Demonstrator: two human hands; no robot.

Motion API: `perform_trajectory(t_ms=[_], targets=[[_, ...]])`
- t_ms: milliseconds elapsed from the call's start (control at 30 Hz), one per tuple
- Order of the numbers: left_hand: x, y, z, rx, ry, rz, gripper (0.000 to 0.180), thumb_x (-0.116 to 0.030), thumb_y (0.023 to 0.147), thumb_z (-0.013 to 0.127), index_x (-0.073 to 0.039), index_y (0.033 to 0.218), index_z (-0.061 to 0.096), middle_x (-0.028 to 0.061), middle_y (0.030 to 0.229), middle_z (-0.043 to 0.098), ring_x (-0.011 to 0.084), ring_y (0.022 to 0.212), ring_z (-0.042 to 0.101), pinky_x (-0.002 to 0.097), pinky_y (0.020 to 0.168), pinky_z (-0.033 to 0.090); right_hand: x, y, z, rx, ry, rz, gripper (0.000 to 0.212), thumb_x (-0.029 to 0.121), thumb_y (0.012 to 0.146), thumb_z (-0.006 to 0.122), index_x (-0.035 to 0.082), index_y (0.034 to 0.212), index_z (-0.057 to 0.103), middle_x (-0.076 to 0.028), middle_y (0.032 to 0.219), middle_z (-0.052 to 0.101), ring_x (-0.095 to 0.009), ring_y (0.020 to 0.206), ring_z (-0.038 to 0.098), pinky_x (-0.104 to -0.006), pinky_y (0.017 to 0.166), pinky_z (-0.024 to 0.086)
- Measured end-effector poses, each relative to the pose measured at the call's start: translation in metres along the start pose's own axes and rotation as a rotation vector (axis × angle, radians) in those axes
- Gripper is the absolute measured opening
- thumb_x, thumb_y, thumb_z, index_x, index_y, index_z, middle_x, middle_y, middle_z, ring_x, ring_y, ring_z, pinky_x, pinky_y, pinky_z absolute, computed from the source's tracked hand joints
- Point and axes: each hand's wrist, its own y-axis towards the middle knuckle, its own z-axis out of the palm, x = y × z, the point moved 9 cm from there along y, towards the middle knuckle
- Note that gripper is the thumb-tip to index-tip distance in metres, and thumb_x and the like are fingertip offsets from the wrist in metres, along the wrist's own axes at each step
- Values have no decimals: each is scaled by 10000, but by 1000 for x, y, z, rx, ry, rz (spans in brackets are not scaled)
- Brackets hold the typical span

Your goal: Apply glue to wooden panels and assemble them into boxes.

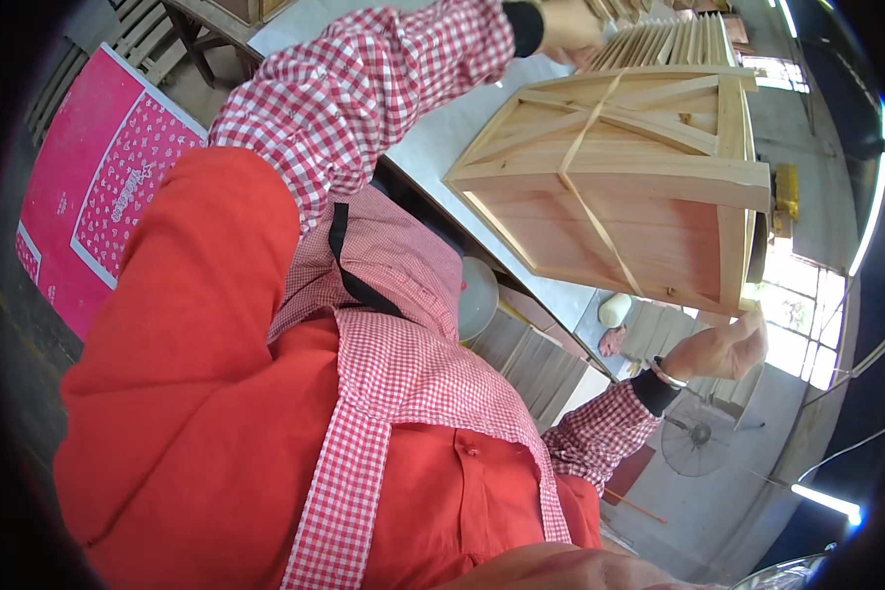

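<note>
A pale wooden crate (610, 182) with crossed slats stands on a light tabletop, a yellowish strap (566, 162) running around it. My left hand (566, 31) reaches to the crate's far left end, its fingers bent against the wood; the picture's upper edge cuts part of it off. At the crate's near right corner is my right hand (716, 350), fingers curled together and the tips close to a small pale end of wood. Whatever lies inside those fingers is hidden. Black cuffs and red checked sleeves cover both forearms.
Thin wooden boards (674, 41) stand in a row behind the crate. A white rounded object (615, 311) and more stacked boards (531, 364) are near the table edge (501, 251). A fan (696, 435) stands at the right. A pink patterned panel (98, 187) is at left.
</note>
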Motion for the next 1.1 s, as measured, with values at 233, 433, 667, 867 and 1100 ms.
perform_trajectory(t_ms=[233, 433, 667, 867, 1100], targets=[[42, -48, -35, 119, 810, -783, 146, -152, 777, 589, -52, 825, 683, 109, 738, 675, 254, 653, 660, 366, 588, 527, 57, 73, 30, -1, -2, -111, 145, 120, 901, 574, -7, 840, 609, -69, 812, 637, -158, 730, 575, -299, 679, 478], [43, -60, -3, 44, 1029, -404, 228, -131, 795, 544, -112, 977, 681, 137, 896, 676, 288, 875, 654, 399, 715, 512, 35, 50, 17, -56, -12, -54, 138, 119, 909, 557, 5, 838, 589, -67, 805, 640, -152, 732, 577, -294, 671, 479], [56, -65, 16, 170, 1240, -324, 244, -158, 825, 527, -120, 1013, 678, 166, 952, 664, 347, 917, 631, 434, 760, 500, 14, 18, -7, -96, -34, -63, 140, 123, 904, 569, 1, 838, 586, -66, 794, 637, -153, 726, 575, -298, 668, 475], [55, -31, 2, 116, 934, -436, 217, -190, 851, 532, -103, 975, 688, 163, 947, 671, 348, 873, 637, 438, 755, 499, 10, 57, 14, -117, 13, -35, 142, 123, 900, 579, -3, 835, 582, -65, 808, 629, -155, 743, 570, -308, 694, 470], [-8, -14, 20, 234, 1335, -359, 252, -200, 894, 499, -97, 1016, 694, 156, 1044, 654, 328, 970, 615, 427, 804, 488, 4, 97, 13, -127, -25, -93, 166, 130, 934, 546, -11, 857, 588, -113, 880, 616, -196, 842, 574, -318, 807, 451]])
